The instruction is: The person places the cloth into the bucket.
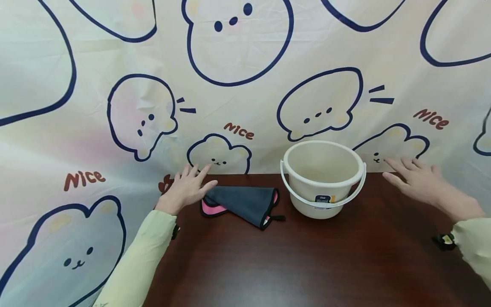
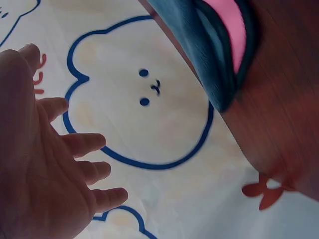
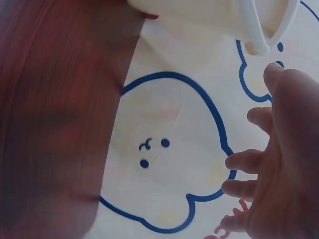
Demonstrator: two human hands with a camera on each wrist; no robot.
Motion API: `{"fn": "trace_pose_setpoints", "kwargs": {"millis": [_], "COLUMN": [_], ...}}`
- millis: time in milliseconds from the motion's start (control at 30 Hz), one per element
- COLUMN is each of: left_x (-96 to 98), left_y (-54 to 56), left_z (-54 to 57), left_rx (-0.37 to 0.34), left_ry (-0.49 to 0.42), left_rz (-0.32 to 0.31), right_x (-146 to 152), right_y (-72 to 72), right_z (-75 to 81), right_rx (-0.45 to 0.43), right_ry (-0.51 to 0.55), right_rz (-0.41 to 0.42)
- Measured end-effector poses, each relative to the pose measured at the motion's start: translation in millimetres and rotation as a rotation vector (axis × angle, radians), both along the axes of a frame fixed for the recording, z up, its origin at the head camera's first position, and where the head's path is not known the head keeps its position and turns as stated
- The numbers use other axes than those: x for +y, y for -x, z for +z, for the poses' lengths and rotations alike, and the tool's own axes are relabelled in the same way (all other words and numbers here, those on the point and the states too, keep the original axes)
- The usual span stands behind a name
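Note:
My left hand (image 1: 186, 188) hovers with spread fingers at the left of a folded dark blue-grey cloth (image 1: 241, 200). The cloth has black edging, a pink underside and a small black loop; its pink part (image 2: 233, 30) also shows in the left wrist view. My right hand (image 1: 418, 179) is held out to the right of a white bucket (image 1: 312, 196), fingers spread and apart from it. The bucket stands upright, with its white handle (image 1: 326, 206) hanging down across the front. Both hands hold nothing.
A dark brown wooden table (image 1: 307, 264) carries the cloth and the bucket near its far edge. Directly behind it hangs a pale curtain (image 1: 238, 106) printed with blue bear outlines and red lettering. Along the left the curtain also borders the table.

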State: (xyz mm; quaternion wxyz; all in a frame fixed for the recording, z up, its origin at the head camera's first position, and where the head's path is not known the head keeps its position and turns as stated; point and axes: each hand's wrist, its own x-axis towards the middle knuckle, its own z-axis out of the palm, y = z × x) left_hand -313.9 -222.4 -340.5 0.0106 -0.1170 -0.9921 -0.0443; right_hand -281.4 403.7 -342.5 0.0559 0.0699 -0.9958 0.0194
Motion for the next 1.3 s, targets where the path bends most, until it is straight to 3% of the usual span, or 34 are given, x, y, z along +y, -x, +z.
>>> {"fn": "trace_pose_setpoints", "kwargs": {"millis": [233, 533, 900, 1133, 1300], "left_x": [18.6, 36.3, 62.5, 75.9, 87.0], "left_y": [3.7, 4.1, 9.1, 7.5, 9.5], "left_z": [-7.8, -20.4, -38.9, -49.8, -62.1], "left_rx": [0.023, 0.06, 0.01, -0.005, -0.046], "left_ry": [-0.017, -0.078, -0.121, -0.155, -0.182], "left_rz": [-0.044, -0.079, -0.113, -0.09, -0.074], "right_x": [-14.0, -31.4, -62.9, -72.6, -76.7], "right_y": [1.0, 1.4, 3.7, 10.9, 11.8], "right_z": [-3.2, -3.4, -14.5, -24.2, -26.1], "right_rx": [0.005, 0.012, 0.064, 0.097, 0.069], "right_ry": [0.219, 0.457, 0.687, 0.788, 0.887], "right_rz": [0.079, 0.087, 0.097, 0.12, 0.104]}}
